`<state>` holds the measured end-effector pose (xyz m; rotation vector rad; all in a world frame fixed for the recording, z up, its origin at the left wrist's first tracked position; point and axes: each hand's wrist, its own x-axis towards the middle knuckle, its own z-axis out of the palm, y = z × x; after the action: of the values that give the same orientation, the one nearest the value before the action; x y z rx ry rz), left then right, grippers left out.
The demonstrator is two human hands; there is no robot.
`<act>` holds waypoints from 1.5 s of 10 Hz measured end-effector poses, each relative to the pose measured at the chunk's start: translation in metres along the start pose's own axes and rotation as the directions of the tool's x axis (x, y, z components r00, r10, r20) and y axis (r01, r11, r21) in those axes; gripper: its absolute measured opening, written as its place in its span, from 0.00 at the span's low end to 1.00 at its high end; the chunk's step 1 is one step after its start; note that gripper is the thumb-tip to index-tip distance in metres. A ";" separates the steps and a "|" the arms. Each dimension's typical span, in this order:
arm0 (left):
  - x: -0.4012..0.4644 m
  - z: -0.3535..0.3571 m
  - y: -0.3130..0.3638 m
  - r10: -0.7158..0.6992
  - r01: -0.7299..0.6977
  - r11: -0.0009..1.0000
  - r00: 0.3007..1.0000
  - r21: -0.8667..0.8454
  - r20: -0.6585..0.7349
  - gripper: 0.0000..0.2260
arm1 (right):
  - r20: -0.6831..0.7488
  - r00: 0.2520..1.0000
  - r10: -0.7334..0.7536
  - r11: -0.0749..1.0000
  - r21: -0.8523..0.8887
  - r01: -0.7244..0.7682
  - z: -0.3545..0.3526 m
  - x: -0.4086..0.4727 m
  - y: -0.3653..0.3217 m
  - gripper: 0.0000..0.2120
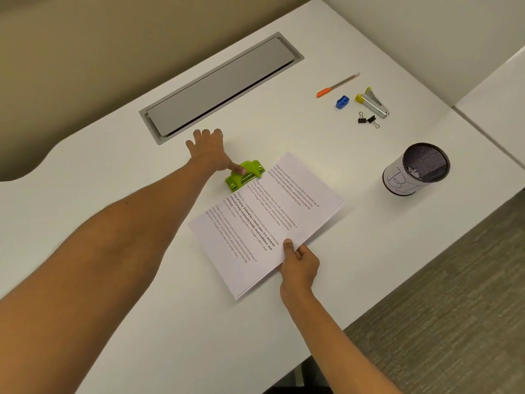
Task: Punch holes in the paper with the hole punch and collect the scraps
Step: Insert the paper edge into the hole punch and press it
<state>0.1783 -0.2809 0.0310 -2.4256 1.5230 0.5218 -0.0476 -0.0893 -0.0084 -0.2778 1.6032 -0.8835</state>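
No scraps show yet: left hand point(208, 150), fingers spread, thumb on the punch point(245, 176), grips nothing; right hand point(299, 264) pinches the paper's point(267, 223) near edge, far edge at the punch

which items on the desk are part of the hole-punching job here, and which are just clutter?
In use:
- green hole punch, left hand with its thumb on the lever
- printed paper, edge in the punch, right hand pinching its near edge
- mesh cup, possibly for scraps

Lying about:
- orange pen
- blue sharpener
- stapler
- two binder clips
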 end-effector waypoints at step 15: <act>0.008 -0.009 0.000 0.018 -0.023 0.997 0.997 0.070 0.080 0.58 | -0.019 0.998 0.066 0.998 0.019 -0.066 0.028 -0.001 0.001 0.12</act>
<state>0.1832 -0.2910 0.0358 -2.3108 1.5097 0.5515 -0.0211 -0.0987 -0.0077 -0.2028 1.6129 -0.8519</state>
